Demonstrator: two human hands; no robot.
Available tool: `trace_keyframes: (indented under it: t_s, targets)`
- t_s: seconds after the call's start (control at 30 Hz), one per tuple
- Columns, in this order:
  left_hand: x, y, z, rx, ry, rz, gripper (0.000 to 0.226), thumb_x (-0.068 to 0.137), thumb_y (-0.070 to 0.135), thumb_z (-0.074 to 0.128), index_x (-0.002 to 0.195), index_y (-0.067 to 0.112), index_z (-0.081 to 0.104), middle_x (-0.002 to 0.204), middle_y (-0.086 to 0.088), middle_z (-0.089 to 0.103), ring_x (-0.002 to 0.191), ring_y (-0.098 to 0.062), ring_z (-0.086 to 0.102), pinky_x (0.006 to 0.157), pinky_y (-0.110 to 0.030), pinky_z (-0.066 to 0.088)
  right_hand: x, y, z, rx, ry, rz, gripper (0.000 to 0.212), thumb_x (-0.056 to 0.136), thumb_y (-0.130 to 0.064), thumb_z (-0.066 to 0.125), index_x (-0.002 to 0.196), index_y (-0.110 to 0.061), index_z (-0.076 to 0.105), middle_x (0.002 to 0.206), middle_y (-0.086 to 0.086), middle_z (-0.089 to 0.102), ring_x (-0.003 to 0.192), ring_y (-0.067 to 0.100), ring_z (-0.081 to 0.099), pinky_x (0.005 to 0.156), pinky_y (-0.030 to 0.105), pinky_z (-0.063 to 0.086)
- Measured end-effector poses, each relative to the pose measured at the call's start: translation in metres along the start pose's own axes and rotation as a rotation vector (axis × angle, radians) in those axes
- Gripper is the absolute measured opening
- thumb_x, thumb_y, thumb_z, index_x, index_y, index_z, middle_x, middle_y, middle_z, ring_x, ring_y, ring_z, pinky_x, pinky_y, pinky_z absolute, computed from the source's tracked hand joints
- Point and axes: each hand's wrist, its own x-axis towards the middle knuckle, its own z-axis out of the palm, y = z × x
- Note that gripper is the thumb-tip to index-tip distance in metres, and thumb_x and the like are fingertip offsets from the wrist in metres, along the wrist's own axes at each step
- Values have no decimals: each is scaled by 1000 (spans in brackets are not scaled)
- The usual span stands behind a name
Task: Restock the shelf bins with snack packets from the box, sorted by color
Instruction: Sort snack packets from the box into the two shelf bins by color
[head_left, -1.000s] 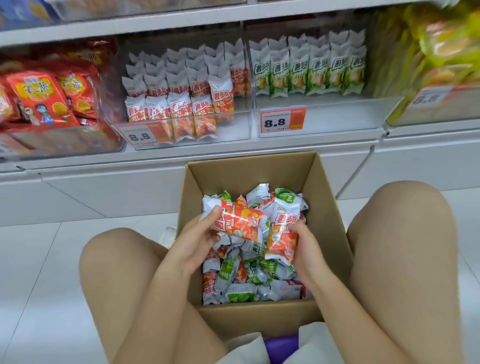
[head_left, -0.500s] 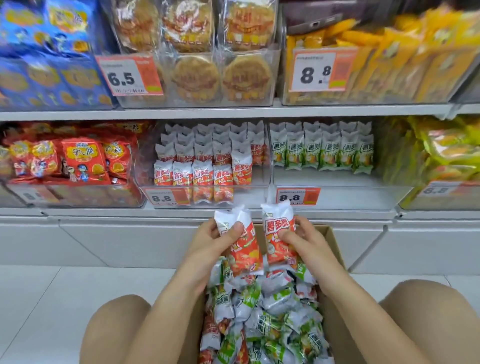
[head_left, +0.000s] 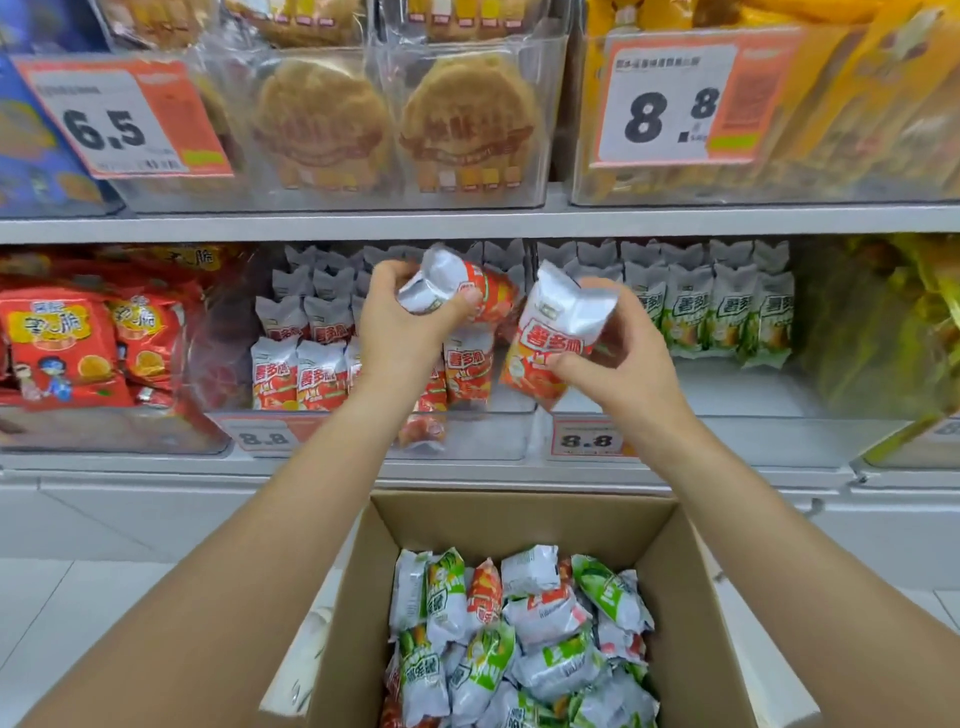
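Two red snack packets are held up in front of the lower shelf. The left packet (head_left: 457, 288) lies tilted almost on its side, its silver crimped end toward the camera and its red end pointing into the bin behind; the left hand (head_left: 402, 317) grips it from below and behind, fingers curled over the top edge and the thumb pressed against its near face. The right packet (head_left: 556, 338) stands nearly upright, leaning a little to the left, silver top up and red bottom down; the right hand (head_left: 618, 353) pinches it from the right side, thumb across the lower front and fingers wrapped behind the upper part. The two packets are near each other but do not touch.

Just behind them is the clear bin of red packets (head_left: 306, 374), standing in rows behind an 8.8 price tag (head_left: 262, 439). To its right, the bin of green packets (head_left: 722, 312) holds a single row near the back, with its own 8.8 tag (head_left: 584, 441) in front.

Below the arms sits the open cardboard box (head_left: 691, 613), holding a loose heap of red and green packets (head_left: 519, 639). The upper shelf carries round pastries (head_left: 400, 119) in clear tubs and larger price tags reading 6.5 and 8.8.
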Motion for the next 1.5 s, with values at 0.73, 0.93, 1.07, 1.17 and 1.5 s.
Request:
trace_keyframes:
  t_s: [0.73,0.93,1.07,1.17,1.5]
  targets:
    - [94,-18,56,885,-329,285,47,76,56,67,113,29,58,122,-5,63,110,-29,58,88,-32,47,51,21,28,-1443,-264,-386,56,66,-37,76,117,-18,61,100,12,68,104,34,57,107,53,30]
    - [96,-43,68,1078,-463,229,32,96,39,43,123,28,56,133,-11,53,125,-32,45,95,-37,37,61,9,27,-1566,-356,-321,61,81,-43,64,135,-24,44,122,8,59,123,29,45,116,50,11]
    - [101,-48,63,968,-587,185,32,95,33,50,126,28,58,138,-7,47,130,-30,40,100,-35,37,65,8,32,-1608,-413,-259,63,84,-42,59,140,-26,36,125,7,57,128,29,41,116,50,6]
    - [98,-36,39,585,-455,125,26,94,29,56,115,20,66,123,-4,62,112,-23,57,88,-27,45,70,9,34,-1627,-414,-219,57,84,-37,59,137,-25,42,122,9,59,127,29,43,116,51,6]
    - [37,-55,-3,1103,-511,239,73,72,60,70,130,19,50,122,-6,60,114,-29,55,90,-38,41,83,13,52,-1717,-511,-150,42,85,-29,58,127,-26,52,115,5,63,128,28,41,116,54,2]
